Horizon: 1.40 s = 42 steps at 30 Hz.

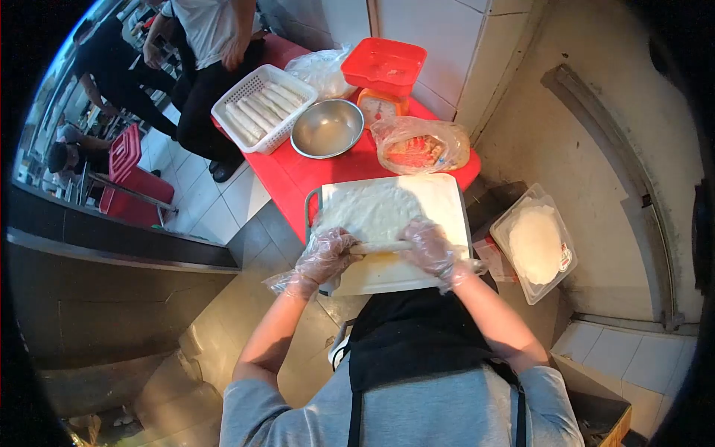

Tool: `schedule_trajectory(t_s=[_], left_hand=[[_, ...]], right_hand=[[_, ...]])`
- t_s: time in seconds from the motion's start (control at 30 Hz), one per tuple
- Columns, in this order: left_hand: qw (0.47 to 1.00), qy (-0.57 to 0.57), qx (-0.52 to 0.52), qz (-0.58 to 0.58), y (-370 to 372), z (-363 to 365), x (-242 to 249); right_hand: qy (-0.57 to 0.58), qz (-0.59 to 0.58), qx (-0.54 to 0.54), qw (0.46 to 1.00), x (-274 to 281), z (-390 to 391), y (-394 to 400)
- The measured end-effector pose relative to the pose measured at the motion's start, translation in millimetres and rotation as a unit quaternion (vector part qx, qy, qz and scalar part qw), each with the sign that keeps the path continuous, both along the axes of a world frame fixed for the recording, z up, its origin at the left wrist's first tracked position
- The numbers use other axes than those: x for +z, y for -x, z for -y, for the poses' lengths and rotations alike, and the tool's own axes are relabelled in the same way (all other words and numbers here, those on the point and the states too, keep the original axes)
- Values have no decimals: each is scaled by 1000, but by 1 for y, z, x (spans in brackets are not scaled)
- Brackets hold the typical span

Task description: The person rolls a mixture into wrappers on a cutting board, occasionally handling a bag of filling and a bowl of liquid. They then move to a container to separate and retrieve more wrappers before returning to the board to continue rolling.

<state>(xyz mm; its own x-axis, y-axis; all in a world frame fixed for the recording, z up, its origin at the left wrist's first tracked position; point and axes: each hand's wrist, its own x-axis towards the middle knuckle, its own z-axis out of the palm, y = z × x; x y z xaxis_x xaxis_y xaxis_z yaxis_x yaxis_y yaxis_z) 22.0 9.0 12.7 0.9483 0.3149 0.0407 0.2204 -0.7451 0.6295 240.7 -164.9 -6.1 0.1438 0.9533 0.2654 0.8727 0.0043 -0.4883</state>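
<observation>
A thin sheet of white dough is spread over a white cutting board with a green edge. Along the sheet's near side runs a narrow dough roll. My left hand, in a clear plastic glove, has its fingers closed around the roll's left end. Gloved the same way, my right hand grips the roll further right, its fingertips partly hidden by the hand. A yellowish patch shows on the board just below the roll.
On the red table stand a white basket of white rolls, a steel bowl, an orange scale under a red tray, and a bag of reddish filling. A tub of dough is at right. People are at upper left.
</observation>
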Motion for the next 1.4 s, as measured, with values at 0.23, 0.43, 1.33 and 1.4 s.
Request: schedule_trajectory(t_s=[0.23, 0.43, 1.33, 1.4], left_hand=[[995, -36, -40, 83, -67, 52, -10], [997, -13, -61, 42, -90, 67, -15], [1000, 2, -15, 7, -33, 23, -8], [999, 29, -25, -6, -35, 18, -2]], right_hand=[[8, -108, -25, 994, 1, 31, -28], [15, -106, -38, 993, 0, 37, -25], [45, 73, 11, 996, -13, 5, 11], [76, 89, 8, 993, -8, 3, 9]])
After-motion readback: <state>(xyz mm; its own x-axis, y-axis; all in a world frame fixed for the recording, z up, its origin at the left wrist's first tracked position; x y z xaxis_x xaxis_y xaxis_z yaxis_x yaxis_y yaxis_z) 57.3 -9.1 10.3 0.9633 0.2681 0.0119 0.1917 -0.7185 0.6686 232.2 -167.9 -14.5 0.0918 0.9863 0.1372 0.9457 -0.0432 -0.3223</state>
